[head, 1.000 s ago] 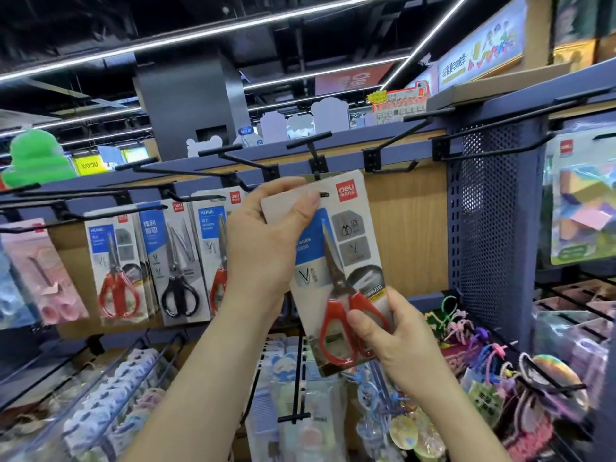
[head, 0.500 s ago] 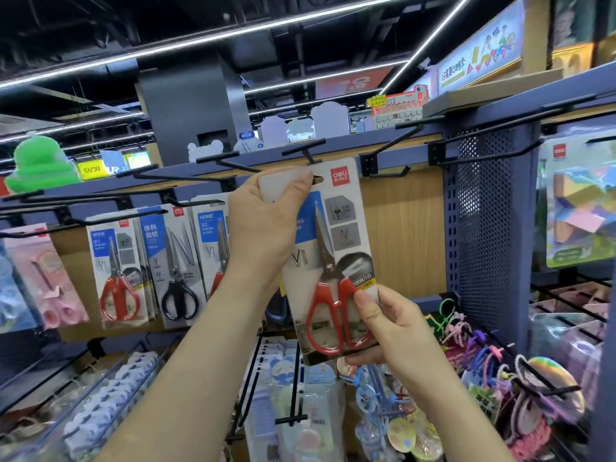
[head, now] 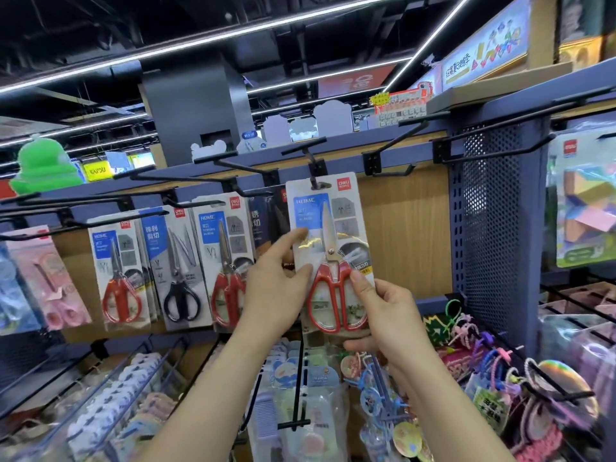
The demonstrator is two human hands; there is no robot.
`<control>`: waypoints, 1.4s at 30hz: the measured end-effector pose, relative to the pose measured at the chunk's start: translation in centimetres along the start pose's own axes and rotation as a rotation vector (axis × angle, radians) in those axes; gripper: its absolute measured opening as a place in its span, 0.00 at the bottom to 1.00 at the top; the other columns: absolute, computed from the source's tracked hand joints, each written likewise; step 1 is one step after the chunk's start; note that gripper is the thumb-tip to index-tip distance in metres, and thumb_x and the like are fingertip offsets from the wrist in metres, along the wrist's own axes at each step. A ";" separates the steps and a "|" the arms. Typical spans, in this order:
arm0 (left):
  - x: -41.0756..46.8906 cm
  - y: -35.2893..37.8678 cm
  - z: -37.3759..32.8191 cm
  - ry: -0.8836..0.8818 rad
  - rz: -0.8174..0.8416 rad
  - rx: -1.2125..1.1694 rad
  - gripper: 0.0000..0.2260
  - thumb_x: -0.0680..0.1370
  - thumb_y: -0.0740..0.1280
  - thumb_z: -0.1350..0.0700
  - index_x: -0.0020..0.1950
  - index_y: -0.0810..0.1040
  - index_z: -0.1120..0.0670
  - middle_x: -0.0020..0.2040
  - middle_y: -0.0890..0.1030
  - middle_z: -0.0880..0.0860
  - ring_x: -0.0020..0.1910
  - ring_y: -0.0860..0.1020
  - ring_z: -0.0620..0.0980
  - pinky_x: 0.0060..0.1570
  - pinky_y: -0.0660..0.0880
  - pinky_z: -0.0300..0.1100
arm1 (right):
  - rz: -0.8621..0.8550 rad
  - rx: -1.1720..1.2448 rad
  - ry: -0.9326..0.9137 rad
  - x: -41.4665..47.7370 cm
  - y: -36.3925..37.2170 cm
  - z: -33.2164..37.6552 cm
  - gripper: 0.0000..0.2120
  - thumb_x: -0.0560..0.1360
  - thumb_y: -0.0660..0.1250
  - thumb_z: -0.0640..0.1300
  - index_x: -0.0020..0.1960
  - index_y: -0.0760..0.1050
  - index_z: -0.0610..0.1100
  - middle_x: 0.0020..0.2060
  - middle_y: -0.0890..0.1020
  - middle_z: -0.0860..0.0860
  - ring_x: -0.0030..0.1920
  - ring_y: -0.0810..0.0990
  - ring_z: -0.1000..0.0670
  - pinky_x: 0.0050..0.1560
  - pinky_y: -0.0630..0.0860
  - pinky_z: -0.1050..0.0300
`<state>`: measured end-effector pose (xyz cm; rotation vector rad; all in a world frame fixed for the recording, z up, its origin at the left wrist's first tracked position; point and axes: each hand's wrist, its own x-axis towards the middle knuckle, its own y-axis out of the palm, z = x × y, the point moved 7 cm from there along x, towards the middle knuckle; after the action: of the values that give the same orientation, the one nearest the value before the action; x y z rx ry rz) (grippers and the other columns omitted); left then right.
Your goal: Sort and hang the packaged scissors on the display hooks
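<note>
1. My right hand (head: 383,315) is pinching the scissors pack (head: 328,225) by its lower corner; my left hand (head: 276,285), fingers nearly straight, is touching its left edge.
2. The pack is hanging on the top-row hook (head: 313,161), maybe barely; releasing early risks a drop.

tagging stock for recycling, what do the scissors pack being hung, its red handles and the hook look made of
Scissors pack: printed card, probably under a clear plastic blister, given the glare on its front. Red handles: glossy moulded plastic, by their shine. Hook: thin rod, matt black, probably coated metal.
</note>
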<state>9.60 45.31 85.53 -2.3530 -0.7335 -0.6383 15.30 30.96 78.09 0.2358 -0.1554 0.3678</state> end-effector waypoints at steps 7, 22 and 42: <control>0.4 -0.2 1.3 -0.096 -0.068 -0.107 0.23 0.76 0.70 0.64 0.62 0.75 0.38 0.42 0.84 0.56 0.40 0.83 0.57 0.43 0.82 0.56 | 0.041 -0.006 0.025 1.5 0.2 -0.4 0.17 0.79 0.64 0.57 0.51 0.80 0.43 0.41 0.87 0.46 0.40 0.87 0.45 0.32 0.83 0.51; 0.5 -3.2 -7.6 0.099 -0.071 -0.503 0.15 0.67 0.76 0.40 0.42 0.82 0.49 0.45 0.86 0.50 0.50 0.83 0.54 0.55 0.79 0.55 | 0.224 0.022 -0.277 0.7 -0.2 0.5 0.24 0.68 0.73 0.63 0.46 0.79 0.41 0.45 0.82 0.38 0.50 0.81 0.39 0.58 0.75 0.36; 0.6 -16.3 -2.3 -0.056 -0.481 -0.359 0.06 0.69 0.78 0.53 0.41 0.83 0.51 0.40 0.86 0.49 0.41 0.85 0.50 0.43 0.81 0.47 | 0.501 -0.222 -0.320 -1.7 10.2 1.1 0.10 0.79 0.67 0.53 0.45 0.81 0.47 0.43 0.86 0.42 0.45 0.84 0.40 0.51 0.81 0.40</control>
<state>-0.74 55.08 93.81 -2.5338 -1.3258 -0.9776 9.83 39.37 80.91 0.0298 -0.5726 0.8051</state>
